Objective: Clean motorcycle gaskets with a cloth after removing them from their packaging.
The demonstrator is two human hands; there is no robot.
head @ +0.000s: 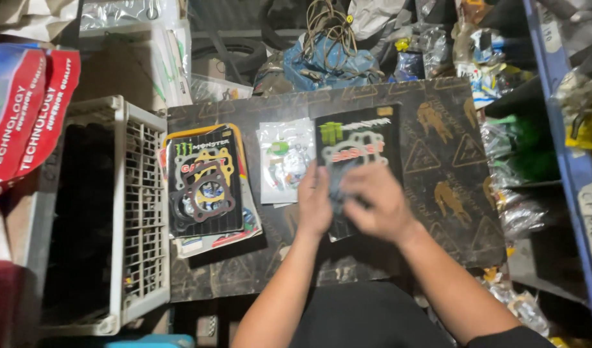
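1. Both hands met over a black gasket packet point(359, 145) lying on the dark board point(438, 193). The left hand point(314, 201) curled against the packet's near left edge, and the right hand point(376, 205) lay across its near part with fingers bent. Motion blur hid the fingertips, so I could not tell whether either hand actually pinched the packet or a small piece on it.
2. The packet ran lengthwise away from the person, its printed top end pointing to the far edge of the board and its near end hidden under the hands.
3. Just left of the grip, almost touching the packet, lay a clear pouch of small parts point(285, 161).
4. Farther left sat a stack of similar packets point(206, 187), topped by one showing ring-shaped gaskets.
5. Beyond that, off the board's left edge, stood a white slatted crate point(141, 212).
6. To the right of the grip, blue shelving point(570, 161) held loose plastic-wrapped goods.
7. Judged risk: a thin gasket could crease or tear if pulled unevenly by two hurried hands, and a sliding packet could push the clear pouch off its place.
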